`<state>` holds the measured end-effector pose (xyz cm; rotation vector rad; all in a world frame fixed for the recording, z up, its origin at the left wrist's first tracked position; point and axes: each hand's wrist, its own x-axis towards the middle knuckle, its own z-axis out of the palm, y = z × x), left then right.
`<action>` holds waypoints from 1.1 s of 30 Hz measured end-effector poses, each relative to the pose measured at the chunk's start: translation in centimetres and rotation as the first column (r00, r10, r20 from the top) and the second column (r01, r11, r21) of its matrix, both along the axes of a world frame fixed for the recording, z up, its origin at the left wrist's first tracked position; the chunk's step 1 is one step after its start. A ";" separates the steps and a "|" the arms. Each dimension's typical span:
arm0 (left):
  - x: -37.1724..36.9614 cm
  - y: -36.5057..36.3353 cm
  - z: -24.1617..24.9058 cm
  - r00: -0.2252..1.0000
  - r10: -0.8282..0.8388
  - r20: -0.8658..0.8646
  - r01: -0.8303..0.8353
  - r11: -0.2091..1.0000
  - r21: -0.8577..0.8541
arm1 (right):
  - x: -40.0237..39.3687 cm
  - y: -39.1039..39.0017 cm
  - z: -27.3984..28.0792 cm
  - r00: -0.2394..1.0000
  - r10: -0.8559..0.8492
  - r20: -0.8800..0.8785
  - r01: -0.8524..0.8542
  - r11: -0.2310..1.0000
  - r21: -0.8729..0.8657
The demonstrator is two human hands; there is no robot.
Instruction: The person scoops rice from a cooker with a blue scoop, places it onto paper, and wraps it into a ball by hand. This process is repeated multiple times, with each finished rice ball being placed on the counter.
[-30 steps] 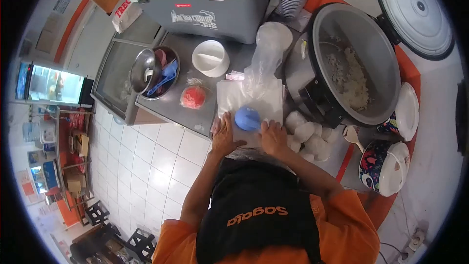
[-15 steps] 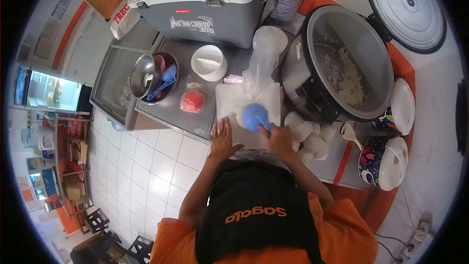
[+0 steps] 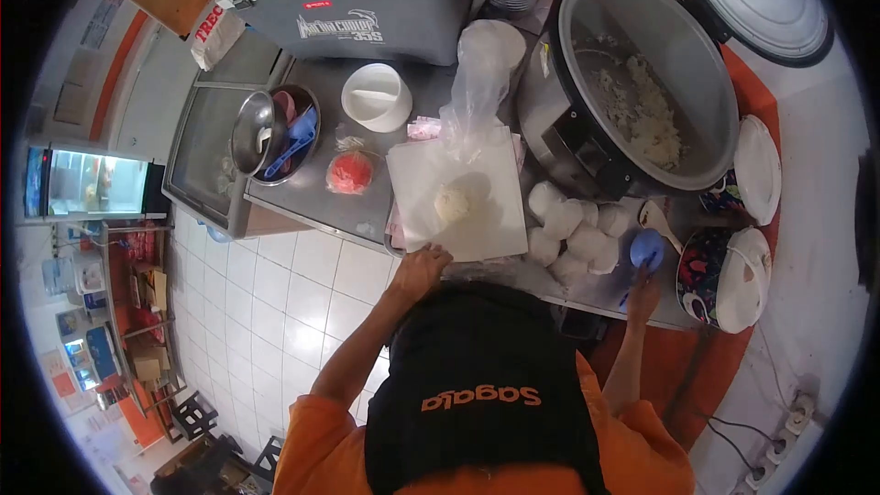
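Note:
My right hand (image 3: 644, 290) is closed round the handle of a blue scoop (image 3: 647, 248), beside the wrapped white bundles. On the worktop lies a stack of white paper sheets (image 3: 495, 220) with a small rice mound (image 3: 452, 205) near its middle. At the near edge of the stack, my left hand (image 3: 423, 269) has its fingers curled and pinched on the paper. Several round white wrapped bundles (image 3: 587, 243) are piled just right of the paper. A clear plastic bag (image 3: 475, 96) rests over the paper's far edge.
A large cooker (image 3: 568, 115) holding rice (image 3: 642, 110) stands open at the right. Patterned pots (image 3: 698, 289) and a wooden spoon (image 3: 662, 222) are near it. A grey cooler (image 3: 339, 27), white container (image 3: 377, 98), red-filled bag (image 3: 349, 172) and metal bowl (image 3: 253, 133) occupy the back and left.
My right hand has moved right with the blue scoop, off the paper, uncovering the rice mound. My left hand went from flat on the paper to curled at its near edge.

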<state>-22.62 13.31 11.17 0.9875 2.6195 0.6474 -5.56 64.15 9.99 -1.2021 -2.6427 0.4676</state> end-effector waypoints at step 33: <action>-5.9 -3.3 0.6 0.548 0.516 0.658 -0.805 0.539 0.247 | -22.0 -23.2 2.4 0.563 0.672 -0.481 -0.800 0.295 -0.523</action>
